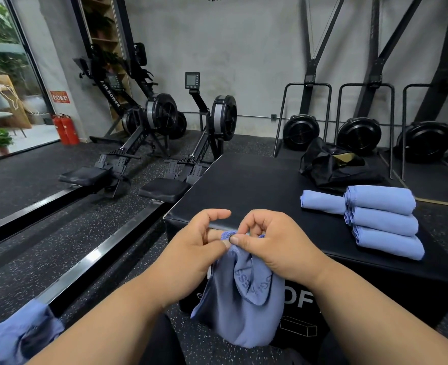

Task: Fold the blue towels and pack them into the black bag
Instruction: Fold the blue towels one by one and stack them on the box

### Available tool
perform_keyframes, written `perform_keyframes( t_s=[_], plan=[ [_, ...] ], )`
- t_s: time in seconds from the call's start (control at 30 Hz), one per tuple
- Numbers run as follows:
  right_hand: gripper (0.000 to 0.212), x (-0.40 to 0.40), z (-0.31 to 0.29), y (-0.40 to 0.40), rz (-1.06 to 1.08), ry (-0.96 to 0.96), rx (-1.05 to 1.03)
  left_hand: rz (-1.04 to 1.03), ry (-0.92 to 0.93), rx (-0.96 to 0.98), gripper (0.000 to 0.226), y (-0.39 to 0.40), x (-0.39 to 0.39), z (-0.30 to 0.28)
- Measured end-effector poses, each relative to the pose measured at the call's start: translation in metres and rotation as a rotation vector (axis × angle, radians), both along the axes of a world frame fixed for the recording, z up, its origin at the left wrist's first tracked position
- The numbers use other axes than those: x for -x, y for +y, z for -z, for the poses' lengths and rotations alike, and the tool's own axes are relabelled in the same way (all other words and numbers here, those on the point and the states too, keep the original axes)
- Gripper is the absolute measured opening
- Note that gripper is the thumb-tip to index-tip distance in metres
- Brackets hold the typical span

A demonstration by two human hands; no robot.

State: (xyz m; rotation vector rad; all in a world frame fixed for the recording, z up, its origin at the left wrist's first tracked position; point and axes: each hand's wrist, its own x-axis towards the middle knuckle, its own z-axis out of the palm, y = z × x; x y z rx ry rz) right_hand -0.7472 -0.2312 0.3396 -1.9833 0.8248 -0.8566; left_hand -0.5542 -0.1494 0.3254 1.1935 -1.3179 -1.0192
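Gym tabletop [244,185] before us: our left hand [191,248] and right hand [275,243] each pinch the towel [246,306] edge, grip closed, fingers curled.

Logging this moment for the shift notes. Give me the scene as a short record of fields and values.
left hand: pinches the top edge of the hanging towel
right hand: pinches the same edge, beside the left grip
folded towels: four on the black box, three in a row, one behind
black bag: crumpled, at the box's far right, open
spare towel: lower left, unfolded
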Motion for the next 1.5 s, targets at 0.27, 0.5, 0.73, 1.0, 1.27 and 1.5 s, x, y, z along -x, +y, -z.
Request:
perform_keyframes(
  t_s=[0.27,0.5,0.73,1.0,1.27,1.5],
  plan=[
    [0.018,0.0,-0.002,0.003,-0.005,0.038,0.049,0.05,-0.082,-0.001,0.042,0.003,0.0,0.0],
    [0.014,0.004,0.002,0.0,0.037,-0.063,-0.04,-0.075,-0.044,0.031,0.036,0.002,-0.012,-0.004],
    [0.011,0.027,0.008,-0.019,0.166,-0.286,-0.154,-0.602,0.039,0.051,0.029,-0.006,-0.082,-0.013],
    [0.037,0.029,0.018,-0.019,0.002,-0.188,-0.182,-0.775,0.386,-0.067,0.042,-0.011,-0.076,-0.011],
    [0.048,0.028,0.034,-0.016,-0.133,0.025,-0.267,-0.645,0.542,-0.058,0.039,-0.01,-0.064,-0.016],
    [0.051,0.028,0.035,-0.006,-0.251,0.351,-0.341,-0.612,0.426,-0.026,0.042,-0.006,-0.068,-0.028]
  ],
)
